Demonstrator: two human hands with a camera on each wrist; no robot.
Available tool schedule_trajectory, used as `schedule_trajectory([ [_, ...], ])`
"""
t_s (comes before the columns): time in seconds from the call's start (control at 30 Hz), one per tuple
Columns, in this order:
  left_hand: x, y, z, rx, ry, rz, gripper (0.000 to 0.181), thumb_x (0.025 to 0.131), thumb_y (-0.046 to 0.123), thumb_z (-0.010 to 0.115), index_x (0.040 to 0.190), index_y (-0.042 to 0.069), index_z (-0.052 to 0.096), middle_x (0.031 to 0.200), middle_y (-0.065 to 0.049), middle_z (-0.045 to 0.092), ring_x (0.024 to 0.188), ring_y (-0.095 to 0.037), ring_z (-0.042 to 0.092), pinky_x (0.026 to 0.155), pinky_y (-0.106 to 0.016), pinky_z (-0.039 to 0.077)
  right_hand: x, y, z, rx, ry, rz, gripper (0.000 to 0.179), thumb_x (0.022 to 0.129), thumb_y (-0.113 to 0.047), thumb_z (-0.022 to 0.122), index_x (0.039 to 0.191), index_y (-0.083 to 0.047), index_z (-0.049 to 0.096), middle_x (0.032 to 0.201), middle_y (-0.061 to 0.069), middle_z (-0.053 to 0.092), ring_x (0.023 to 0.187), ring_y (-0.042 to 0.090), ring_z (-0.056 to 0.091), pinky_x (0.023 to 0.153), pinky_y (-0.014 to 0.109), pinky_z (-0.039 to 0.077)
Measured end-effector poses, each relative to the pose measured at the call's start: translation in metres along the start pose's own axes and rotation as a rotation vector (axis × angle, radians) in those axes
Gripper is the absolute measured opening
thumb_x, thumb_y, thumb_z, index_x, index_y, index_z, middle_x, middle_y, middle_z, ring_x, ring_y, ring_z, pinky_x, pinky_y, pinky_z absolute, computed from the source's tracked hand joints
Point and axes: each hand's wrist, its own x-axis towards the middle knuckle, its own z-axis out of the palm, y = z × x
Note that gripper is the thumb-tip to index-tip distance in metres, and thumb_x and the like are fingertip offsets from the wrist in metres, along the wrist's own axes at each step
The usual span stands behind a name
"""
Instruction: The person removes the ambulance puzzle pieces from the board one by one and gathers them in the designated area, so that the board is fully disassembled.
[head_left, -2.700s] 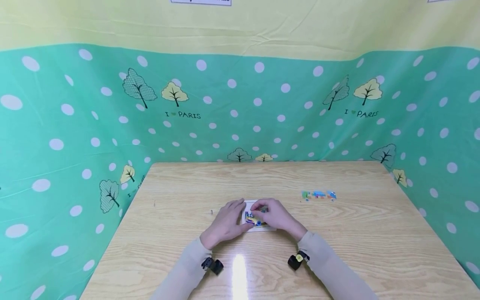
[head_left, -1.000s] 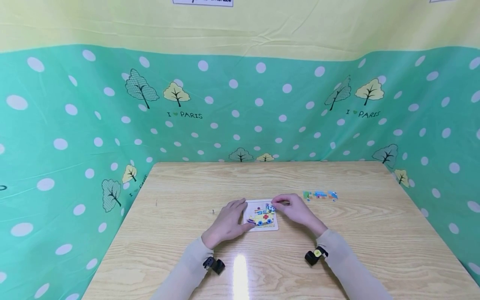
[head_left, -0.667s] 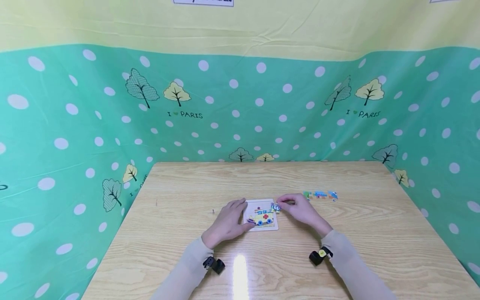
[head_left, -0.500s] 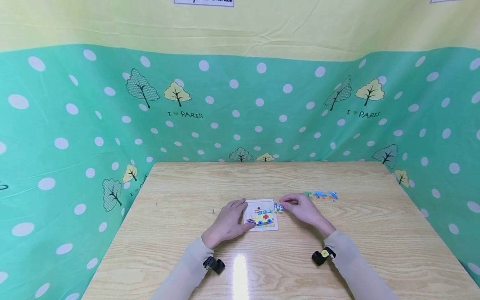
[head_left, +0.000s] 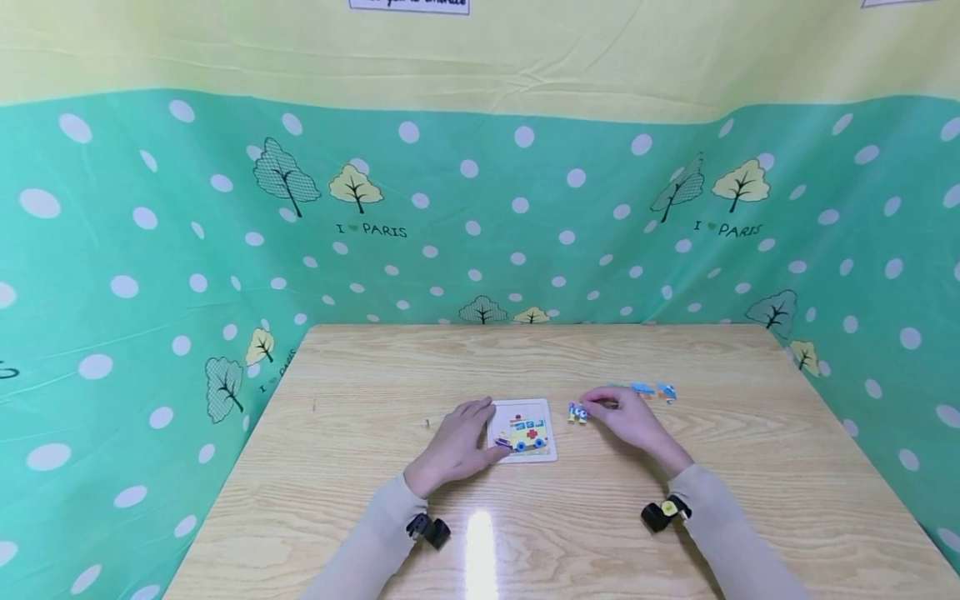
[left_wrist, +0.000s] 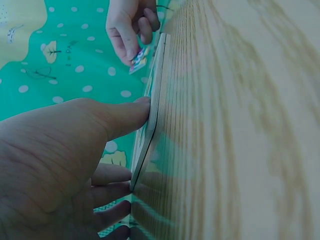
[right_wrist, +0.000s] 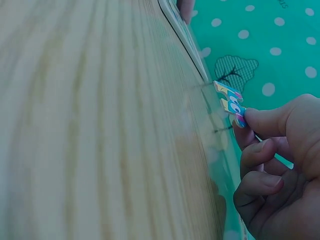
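A: So what were we looking at? Starting from the near edge of the tabletop (head_left: 375, 358), two pale sleeves (head_left: 375, 537) reached in over the wood. Further in, the left hand (head_left: 453, 442) lay along the left side of a puzzle board (head_left: 532, 407), thumb on its near-left corner, fingers fairly straight. We'd call that steadying, not grabbing.

B: Agreed. And the right hand (head_left: 630, 417)?

A: That one had a piece with cartoon eyes (right_wrist: 235, 107) pinched between thumb and finger, other fingers curled in. The piece was just past the board's right edge, not touching it, and looked to us to be up off the wood. The board still had its yellow ambulance (head_left: 530, 437) in, but its far side was bare.

B: Beyond that we had a row of loose pieces (head_left: 642, 389) towards the tabletop's far-right corner, the leftmost mostly hidden by the right hand, then the dotted fabric (head_left: 517, 208) behind the far edge.

A: So which step? Our guess: unpacking the puzzle, one piece mid-carry.

B: Same. If we had that right, the next move called for keeping the pinch, heading over to the row, laying the piece flat without bumping its neighbours, then letting go. Left hand could just stay put.
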Motion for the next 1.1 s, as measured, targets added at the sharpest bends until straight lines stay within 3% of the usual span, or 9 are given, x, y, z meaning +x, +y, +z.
schedule_trajectory([
  [0.23, -0.001, 0.0, 0.0, -0.001, -0.001, 0.002, 0.085, 0.097, 0.053, 0.071, 0.158, 0.0, 0.047, 0.168, -0.019, 0.043, 0.156, -0.042, 0.039, 0.127, -0.061, 0.034, -0.004, 0.008, -0.011, -0.025, 0.019, -0.002, 0.023, 0.107, -0.023, 0.066, 0.12, -0.008, 0.079, 0.123, 0.012, 0.078, 0.119, 0.032, 0.069, 0.104, 0.047, 0.054],
  [0.7, 0.0, 0.0, -0.001, 0.001, -0.002, -0.002, 0.084, 0.098, 0.053, 0.071, 0.158, 0.0, 0.047, 0.168, -0.019, 0.042, 0.156, -0.042, 0.039, 0.127, -0.061, 0.034, -0.012, 0.026, -0.038, -0.018, 0.064, 0.039, 0.032, 0.108, -0.025, 0.064, 0.126, -0.001, 0.075, 0.139, 0.025, 0.069, 0.132, 0.046, 0.063, 0.116, 0.062, 0.047],
  [1.1, 0.0, 0.001, -0.002, -0.005, -0.003, 0.0, 0.084, 0.098, 0.054, 0.07, 0.158, 0.0, 0.047, 0.168, -0.019, 0.043, 0.156, -0.043, 0.039, 0.127, -0.061, 0.034, -0.018, 0.036, -0.049, -0.051, 0.076, 0.064, 0.032, 0.107, -0.025, 0.066, 0.125, -0.001, 0.077, 0.136, 0.026, 0.07, 0.126, 0.045, 0.065, 0.11, 0.062, 0.051],
])
